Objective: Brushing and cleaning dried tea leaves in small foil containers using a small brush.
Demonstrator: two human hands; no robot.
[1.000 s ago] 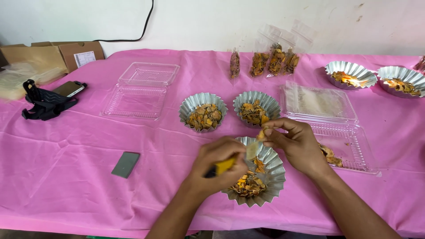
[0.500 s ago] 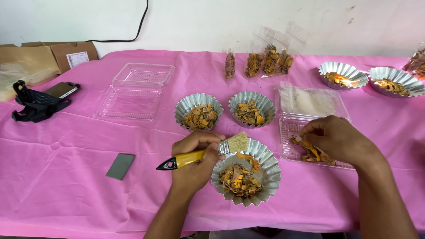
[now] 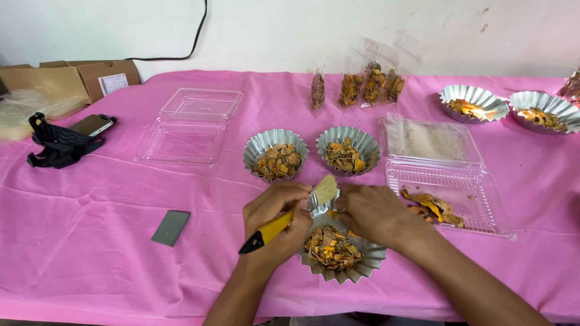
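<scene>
Left hand clamps brush; long axis diagonal, bristles pointing up-right over foil cup. Right hand closed above cup; contents hidden.

tablecloth: pink | brush handle: yellow, black tip | fluted tins: silver | chips: orange-brown

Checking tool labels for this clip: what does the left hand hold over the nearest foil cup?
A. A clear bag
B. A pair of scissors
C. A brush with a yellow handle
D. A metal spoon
C: the left hand grips a brush with a yellow handle, bristles raised above the foil cup of dried orange pieces, next to the right hand.
</scene>
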